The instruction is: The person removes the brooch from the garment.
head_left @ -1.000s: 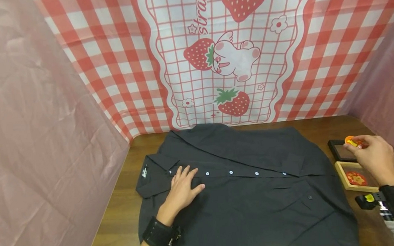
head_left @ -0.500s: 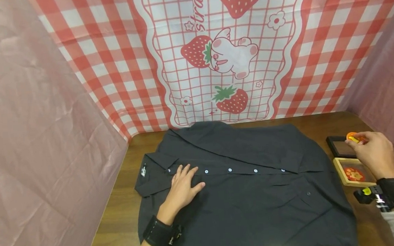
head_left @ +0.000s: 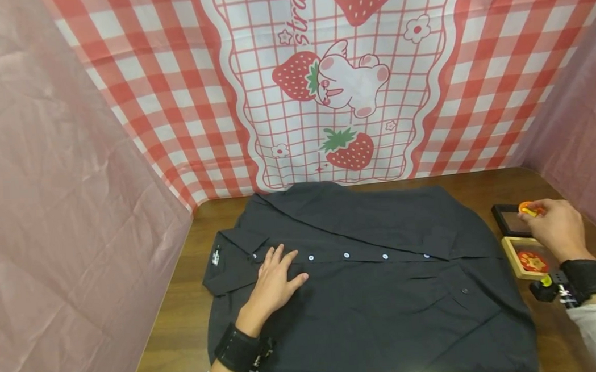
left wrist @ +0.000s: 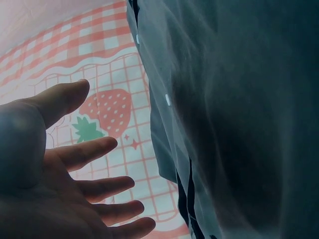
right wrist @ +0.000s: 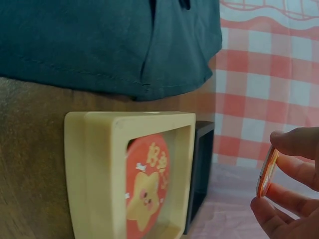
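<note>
A dark grey button-up shirt (head_left: 367,307) is spread on the wooden table, its collar to the left and a row of pale buttons along the placket. Fingers spread and straight, my left hand (head_left: 275,281) is over the shirt near the collar, holding nothing. At the far right, my right hand (head_left: 559,227) pinches a round orange badge (right wrist: 267,173) between thumb and fingers. That badge is over a black-framed tray (head_left: 501,222). Just in front of the tray is a pale wooden box (head_left: 511,260), holding a red round badge (right wrist: 147,191) with a yellow star figure.
The wooden table (head_left: 169,307) shows along the shirt's left side. A red-checked strawberry cloth (head_left: 170,103) hangs behind, and pink cloths (head_left: 75,222) flank both sides. The shirt's right edge lies close to the box and the tray.
My right hand, still pinching the orange badge, has shifted slightly left over the black tray. The left hand keeps its place on the shirt. The head view has tilted slightly.
</note>
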Action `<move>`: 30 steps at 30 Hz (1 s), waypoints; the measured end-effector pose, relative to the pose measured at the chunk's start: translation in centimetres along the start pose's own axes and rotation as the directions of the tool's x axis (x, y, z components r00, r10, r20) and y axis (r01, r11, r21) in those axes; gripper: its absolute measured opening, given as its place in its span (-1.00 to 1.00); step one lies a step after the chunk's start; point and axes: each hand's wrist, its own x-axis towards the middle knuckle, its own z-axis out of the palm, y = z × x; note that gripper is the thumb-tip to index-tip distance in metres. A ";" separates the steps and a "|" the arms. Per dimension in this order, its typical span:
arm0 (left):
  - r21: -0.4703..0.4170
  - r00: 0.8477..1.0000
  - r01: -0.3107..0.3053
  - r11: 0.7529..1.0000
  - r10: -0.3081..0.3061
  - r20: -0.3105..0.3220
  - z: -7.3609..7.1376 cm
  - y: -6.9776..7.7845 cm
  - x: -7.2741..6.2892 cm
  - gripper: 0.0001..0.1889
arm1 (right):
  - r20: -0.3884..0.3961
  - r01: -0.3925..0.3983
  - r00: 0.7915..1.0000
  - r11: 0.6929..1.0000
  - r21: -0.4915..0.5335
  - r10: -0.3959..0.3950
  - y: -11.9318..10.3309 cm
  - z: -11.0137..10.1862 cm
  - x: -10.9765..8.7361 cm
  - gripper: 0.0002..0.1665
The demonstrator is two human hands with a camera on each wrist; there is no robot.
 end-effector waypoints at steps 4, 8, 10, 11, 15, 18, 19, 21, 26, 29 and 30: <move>0.007 1.000 -0.005 1.000 0.005 -0.004 -0.4 0.1 0.2 -0.40 | 0.009 0.001 1.000 1.000 -0.003 -0.001 0.6 0.2 0.1 -0.49; 0.001 1.000 -0.013 1.000 0.013 0.001 -0.6 0.3 0.3 -0.40 | 0.044 -0.045 0.998 0.999 -0.005 0.045 0.9 0.1 0.2 -0.46; -0.001 1.000 -0.009 1.000 0.009 0.004 -0.6 0.3 0.2 -0.40 | 0.068 -0.063 0.996 0.998 -0.006 0.063 0.8 0.0 0.3 -0.44; -0.005 1.000 -0.006 1.000 0.006 0.005 -0.6 0.2 0.1 -0.40 | 0.082 -0.070 0.994 0.998 -0.007 0.070 0.8 0.0 0.4 -0.43; -0.013 1.000 0.005 1.000 -0.005 0.012 -0.3 0.0 -0.3 -0.40 | 0.116 -0.056 0.992 0.998 -0.019 0.058 0.8 0.4 0.5 -0.47; -0.006 1.000 0.006 1.000 -0.006 0.028 -0.3 -0.2 -0.4 -0.41 | 0.121 -0.029 0.992 0.999 -0.029 0.033 1.1 0.9 0.6 -0.52; -0.001 0.999 0.007 1.000 -0.007 0.033 -0.4 -0.2 -0.4 -0.41 | 0.119 -0.021 0.993 0.999 -0.029 0.024 1.2 1.1 0.6 -0.53; 0.012 0.999 0.003 1.000 -0.003 0.035 -0.6 -0.3 -0.3 -0.42 | 0.118 -0.014 0.993 0.999 -0.029 0.017 1.5 1.3 0.5 -0.55; 0.010 1.000 -0.002 1.000 0.001 0.026 -1.2 -0.3 0.1 -0.43 | 0.152 -0.035 0.987 0.998 -0.046 0.042 1.8 1.5 0.5 -0.52; -0.001 1.000 -0.003 1.000 0.003 0.029 -1.2 -0.4 0.0 -0.43 | 0.177 -0.040 0.983 0.998 -0.058 0.050 1.9 1.7 0.7 -0.50; -0.005 1.000 -0.004 1.000 0.004 0.029 -1.2 -0.4 0.0 -0.43 | 0.181 -0.037 0.982 0.997 -0.061 0.047 1.9 1.8 0.8 -0.50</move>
